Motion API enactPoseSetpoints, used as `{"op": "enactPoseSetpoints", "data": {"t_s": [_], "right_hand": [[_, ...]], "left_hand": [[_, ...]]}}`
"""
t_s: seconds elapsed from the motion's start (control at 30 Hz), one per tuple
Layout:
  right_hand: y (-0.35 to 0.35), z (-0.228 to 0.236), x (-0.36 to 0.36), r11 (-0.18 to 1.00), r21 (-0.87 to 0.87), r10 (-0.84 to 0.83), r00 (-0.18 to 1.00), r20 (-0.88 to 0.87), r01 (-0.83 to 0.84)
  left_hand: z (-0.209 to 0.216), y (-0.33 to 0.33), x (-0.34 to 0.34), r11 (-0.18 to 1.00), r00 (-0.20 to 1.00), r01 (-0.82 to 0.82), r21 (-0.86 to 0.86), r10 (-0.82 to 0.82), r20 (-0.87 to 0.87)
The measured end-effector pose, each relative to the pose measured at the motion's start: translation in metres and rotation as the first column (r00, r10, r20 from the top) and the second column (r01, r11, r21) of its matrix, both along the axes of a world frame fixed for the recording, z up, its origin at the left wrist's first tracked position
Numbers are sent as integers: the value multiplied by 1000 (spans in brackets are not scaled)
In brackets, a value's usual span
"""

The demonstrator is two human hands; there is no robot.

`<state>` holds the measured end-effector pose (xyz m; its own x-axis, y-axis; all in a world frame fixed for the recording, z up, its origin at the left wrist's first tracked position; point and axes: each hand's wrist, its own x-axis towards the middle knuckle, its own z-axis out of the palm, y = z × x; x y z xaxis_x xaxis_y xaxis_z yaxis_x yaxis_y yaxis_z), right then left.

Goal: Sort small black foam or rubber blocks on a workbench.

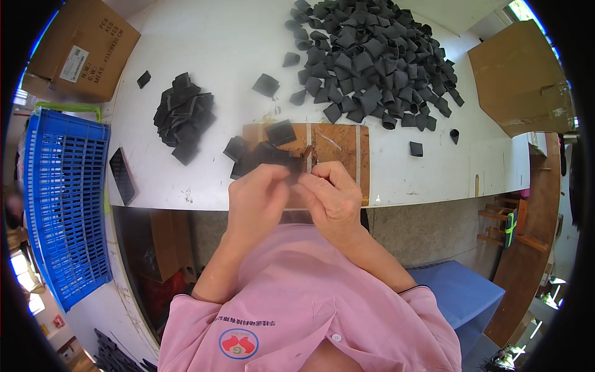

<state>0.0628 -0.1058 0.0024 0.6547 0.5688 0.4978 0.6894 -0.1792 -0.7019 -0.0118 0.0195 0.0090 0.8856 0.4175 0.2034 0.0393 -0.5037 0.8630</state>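
Over the front part of a brown board [344, 139], my left hand [257, 198] and my right hand [331, 198] are close together with fingers curled and pinched. Dark material shows between the fingertips, but I cannot make out what either hand holds. Just beyond my left hand lie several black fabric-like pieces [263, 155], partly hidden by it. A flat black piece [281, 132] rests on the board's far left part. Past the fingertips, a small dark brown object [307, 154] sits on the board, too unclear to name.
A large heap of black folded pieces [372, 62] covers the far right of the white table [421, 180]. A smaller black pile [181, 118] lies left, near a dark phone-like slab [122, 177]. Cardboard boxes [87, 49] and a blue crate [68, 198] stand at the sides.
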Motion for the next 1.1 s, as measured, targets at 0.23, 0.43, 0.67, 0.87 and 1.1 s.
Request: {"op": "enactPoseSetpoints", "data": {"t_s": [0.23,0.43,0.67,0.87,1.1], "right_hand": [[3,4,-1,988,155,14,1000,-18,-11],[7,8,1,998,22,-57,988,146,54],[-3,15,3,991,128,-8,961,-277,46],[-1,14,8,996,72,33,988,153,-45],[6,4,2,982,-185,37,907,420,45]], "left_hand": [[3,-2,0,976,997,28,-218,-13,72],[1,-12,0,998,998,-37,-41,39,50],[12,-12,4,852,996,-92,-515,89,-31],[18,-14,1,816,997,-39,-577,-6,-76],[-10,-28,7,947,935,-320,-22,319,157]]}}
